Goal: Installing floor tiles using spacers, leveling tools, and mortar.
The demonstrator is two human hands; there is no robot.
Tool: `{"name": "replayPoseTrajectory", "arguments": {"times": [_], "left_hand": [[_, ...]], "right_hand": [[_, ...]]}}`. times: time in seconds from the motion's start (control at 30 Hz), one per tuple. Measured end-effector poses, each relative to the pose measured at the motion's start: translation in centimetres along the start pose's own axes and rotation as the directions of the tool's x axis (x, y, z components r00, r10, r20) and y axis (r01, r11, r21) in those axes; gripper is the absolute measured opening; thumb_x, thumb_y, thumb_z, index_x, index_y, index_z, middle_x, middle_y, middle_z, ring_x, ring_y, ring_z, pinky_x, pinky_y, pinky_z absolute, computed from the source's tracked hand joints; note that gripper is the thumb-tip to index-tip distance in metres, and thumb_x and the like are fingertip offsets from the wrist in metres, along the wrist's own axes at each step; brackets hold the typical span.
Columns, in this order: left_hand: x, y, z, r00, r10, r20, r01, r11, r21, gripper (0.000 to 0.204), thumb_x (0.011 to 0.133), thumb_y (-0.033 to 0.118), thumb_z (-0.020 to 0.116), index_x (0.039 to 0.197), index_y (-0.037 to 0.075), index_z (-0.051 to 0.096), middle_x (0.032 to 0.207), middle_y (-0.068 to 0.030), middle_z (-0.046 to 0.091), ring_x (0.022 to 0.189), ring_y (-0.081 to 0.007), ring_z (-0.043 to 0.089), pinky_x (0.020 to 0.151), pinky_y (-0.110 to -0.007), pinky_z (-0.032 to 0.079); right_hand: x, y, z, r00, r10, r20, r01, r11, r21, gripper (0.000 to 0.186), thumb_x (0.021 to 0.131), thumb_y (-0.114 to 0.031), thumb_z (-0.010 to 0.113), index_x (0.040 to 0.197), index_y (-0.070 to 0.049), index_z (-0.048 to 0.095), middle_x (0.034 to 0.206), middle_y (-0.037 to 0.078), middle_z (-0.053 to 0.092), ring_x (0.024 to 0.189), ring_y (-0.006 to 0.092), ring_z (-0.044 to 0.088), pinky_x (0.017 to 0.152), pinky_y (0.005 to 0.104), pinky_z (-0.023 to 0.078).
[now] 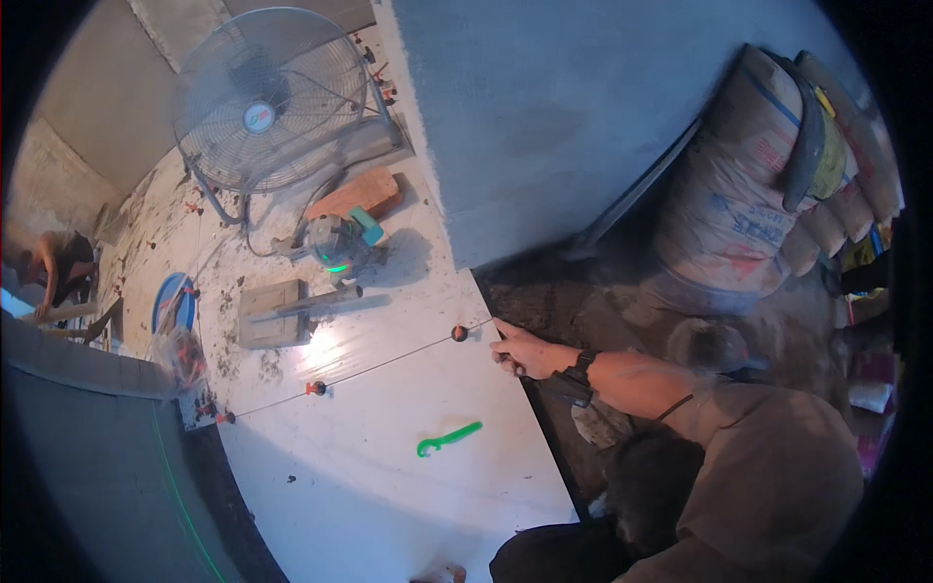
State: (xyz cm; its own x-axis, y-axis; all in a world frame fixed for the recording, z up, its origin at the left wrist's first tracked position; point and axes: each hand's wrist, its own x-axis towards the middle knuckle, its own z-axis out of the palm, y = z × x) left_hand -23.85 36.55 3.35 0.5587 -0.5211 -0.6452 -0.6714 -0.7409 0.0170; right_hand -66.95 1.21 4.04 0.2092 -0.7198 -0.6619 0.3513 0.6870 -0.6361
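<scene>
My right hand [522,352] reaches in from the right, a dark watch [571,381] on its wrist. Its bent fingers touch the right edge of the white floor tiles [379,384], at the end of a thin joint; whether something small is pinched there is hidden. Close by, a red-and-black tile levelling clip [459,333] stands in that joint, with another clip [316,388] farther left. A green plastic spanner [449,438] lies on the nearer tile. Only a sliver of my left hand [447,574] shows at the bottom edge, its fingers mostly cut off.
Beyond the joint are a block [272,313] with a metal bar, a round device [332,241] with a teal part, a brick [358,192] and a large fan [272,102]. Filled sacks [724,204] lean right of a grey wall [544,117]. Another person [66,264] crouches far left.
</scene>
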Motion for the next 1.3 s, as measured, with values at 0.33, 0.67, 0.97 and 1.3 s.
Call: {"name": "replayPoseTrajectory", "arguments": {"times": [0.33,0.67,0.97,1.3], "left_hand": [[2.6,-2.1,2.1,0.992,-0.019,-0.124,0.003,0.991,-0.132,0.14,0.053,0.057,0.082,0.145,-0.012,0.003,0.15,-0.0355,0.004,0.141,-0.0477,0.0,0.113,-0.058,0.002],[0.4,-0.6,1.0,0.981,-0.096,-0.169,0.048,0.962,-0.267,0.133,0.06,0.064,0.076,0.144,-0.012,0.007,0.151,-0.0336,0.009,0.14,-0.0507,0.001,0.114,-0.056,0.003],[-0.4,0.7,0.0,0.97,-0.242,-0.031,0.228,0.944,-0.238,0.131,0.055,0.054,0.083,0.148,-0.004,0.012,0.155,-0.0261,0.005,0.142,-0.0471,0.0,0.114,-0.051,0.019],[1.7,4.7,-3.2,0.945,-0.326,0.041,0.323,0.901,-0.288,0.148,0.045,0.058,0.088,0.146,-0.008,0.001,0.154,-0.0265,-0.004,0.139,-0.0527,-0.002,0.108,-0.055,0.029]], "right_hand": [[-1.0,1.7,2.8,0.83,-0.548,-0.107,0.298,0.597,-0.745,0.026,0.09,-0.015,0.057,0.113,-0.003,0.059,0.079,0.006,0.061,0.067,0.0154,0.058,0.06,0.0297,0.047],[-0.7,6.0,14.6,0.892,0.074,0.445,0.429,-0.446,-0.786,0.036,0.079,-0.035,0.066,0.097,-0.005,0.061,0.099,0.019,0.061,0.096,0.0342,0.059,0.084,0.0443,0.047],[5.6,-0.8,13.7,0.83,-0.306,0.467,0.323,-0.42,-0.848,0.025,0.078,-0.025,0.064,0.09,-0.004,0.062,0.086,0.017,0.063,0.082,0.0365,0.063,0.071,0.0472,0.049],[16.2,-10.4,23.3,0.17,-0.375,0.911,0.423,-0.807,-0.411,0.037,0.076,-0.004,0.058,0.113,0.0,0.053,0.101,0.021,0.062,0.095,0.0364,0.06,0.084,0.0449,0.047]]}}
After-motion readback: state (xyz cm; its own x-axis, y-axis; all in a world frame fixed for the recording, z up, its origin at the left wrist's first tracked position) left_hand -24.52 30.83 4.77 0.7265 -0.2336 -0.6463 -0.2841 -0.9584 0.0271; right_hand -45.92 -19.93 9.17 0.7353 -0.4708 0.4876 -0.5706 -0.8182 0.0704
